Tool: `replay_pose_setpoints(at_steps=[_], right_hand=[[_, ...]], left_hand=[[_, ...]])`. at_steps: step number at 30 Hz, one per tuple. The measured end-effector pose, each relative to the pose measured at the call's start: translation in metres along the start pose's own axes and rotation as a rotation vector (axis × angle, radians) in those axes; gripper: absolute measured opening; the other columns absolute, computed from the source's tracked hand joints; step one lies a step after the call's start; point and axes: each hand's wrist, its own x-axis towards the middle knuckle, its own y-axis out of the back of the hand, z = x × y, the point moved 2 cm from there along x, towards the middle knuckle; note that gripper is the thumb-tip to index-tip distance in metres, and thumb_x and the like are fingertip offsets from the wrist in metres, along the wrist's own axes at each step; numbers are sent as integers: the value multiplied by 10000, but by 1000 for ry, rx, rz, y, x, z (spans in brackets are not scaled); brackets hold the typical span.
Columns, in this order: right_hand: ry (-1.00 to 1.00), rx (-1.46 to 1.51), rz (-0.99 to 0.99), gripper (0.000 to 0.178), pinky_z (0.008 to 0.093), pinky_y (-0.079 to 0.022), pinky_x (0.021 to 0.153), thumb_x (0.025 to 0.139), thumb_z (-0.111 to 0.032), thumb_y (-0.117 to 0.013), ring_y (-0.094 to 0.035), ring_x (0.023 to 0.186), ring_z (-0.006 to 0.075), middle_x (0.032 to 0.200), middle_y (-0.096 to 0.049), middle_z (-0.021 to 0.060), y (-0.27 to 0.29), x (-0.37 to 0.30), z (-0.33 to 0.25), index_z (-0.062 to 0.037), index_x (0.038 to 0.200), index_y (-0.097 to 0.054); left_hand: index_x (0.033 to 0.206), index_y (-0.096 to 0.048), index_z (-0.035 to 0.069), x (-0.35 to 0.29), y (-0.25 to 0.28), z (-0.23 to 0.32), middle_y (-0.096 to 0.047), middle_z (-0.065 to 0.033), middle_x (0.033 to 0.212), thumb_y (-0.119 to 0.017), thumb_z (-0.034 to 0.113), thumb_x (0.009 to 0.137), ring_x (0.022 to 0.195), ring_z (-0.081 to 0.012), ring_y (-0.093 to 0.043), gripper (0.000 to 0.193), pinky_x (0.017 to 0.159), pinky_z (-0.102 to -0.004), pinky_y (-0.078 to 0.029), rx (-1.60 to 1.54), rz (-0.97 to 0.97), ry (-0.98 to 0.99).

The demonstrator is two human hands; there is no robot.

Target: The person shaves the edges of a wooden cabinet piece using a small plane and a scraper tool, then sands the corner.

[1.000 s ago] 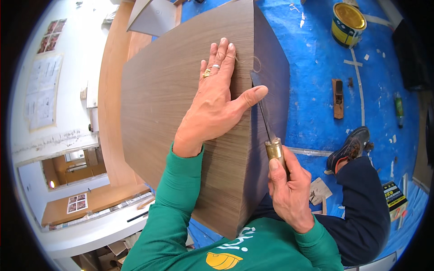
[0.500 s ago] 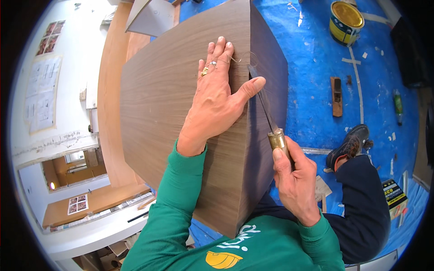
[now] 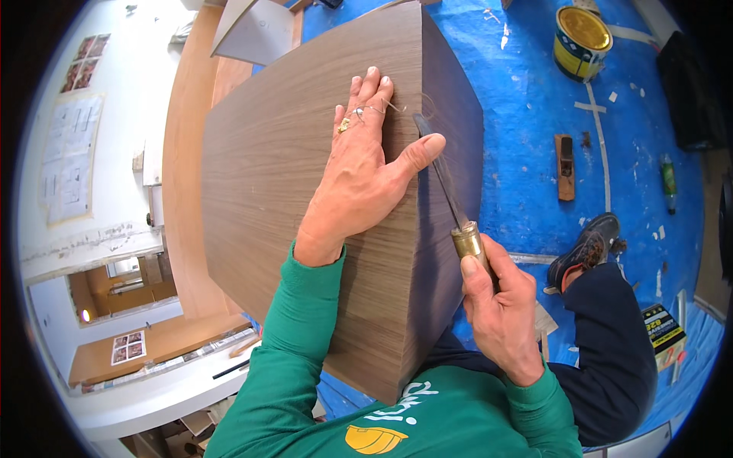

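Note:
A large box-like piece with brown wood-grain faces (image 3: 298, 168) stands in front of me. My left hand (image 3: 355, 164) lies flat on its upper face, fingers stretched out, with rings on it. Its thumb reaches over the right-hand edge, across the blade. My right hand (image 3: 500, 309) is closed round the handle of a long-bladed hand tool (image 3: 447, 187) with a brass-coloured collar (image 3: 469, 240). The dark, narrow blade lies slanted along that edge, its tip beyond my left thumb. Whether it is a file or a chisel I cannot tell. Thin curled shavings hang near the tip and left fingers.
Blue sheeting (image 3: 519, 153) covers the floor. On it are a yellow-lidded tin (image 3: 584, 34), a wooden hand plane (image 3: 565, 168), a green bottle (image 3: 668, 183) and a black-and-yellow box (image 3: 663, 332). My shod foot (image 3: 588, 244) rests at the right. A pale wood panel (image 3: 187, 168) borders the left.
The left hand has slid very slightly left and down on the face. The tool and right hand stay nearly where they were. The view has shifted a little.

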Motion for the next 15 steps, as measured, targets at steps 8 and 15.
replay_pose_setpoints(at_steps=[8, 15], right_hand=[[-24, -1, 10, 352, 313, -475, 643, 1143, -174, -714, -557, 707, 93, 781, -637, 44, 2, 4, -5, 36, 1424, -705], [-4, -16, 1, 358, 316, -478, 641, 1146, -178, -709, -560, 701, 95, 786, -645, 47, 5, 6, -6, 38, 1431, -703]], left_hand=[[1744, -371, -56, -1, -1, -1, -256, -226, 1882, -781, 582, 1048, 1778, -342, -121, 1029, 1426, -537, -47, -27, 30, -2], [1721, -409, -68, 1, -2, -1, -281, -237, 1871, -788, 552, 1054, 1773, -348, -145, 986, 1424, -538, -57, -38, 43, 0]])
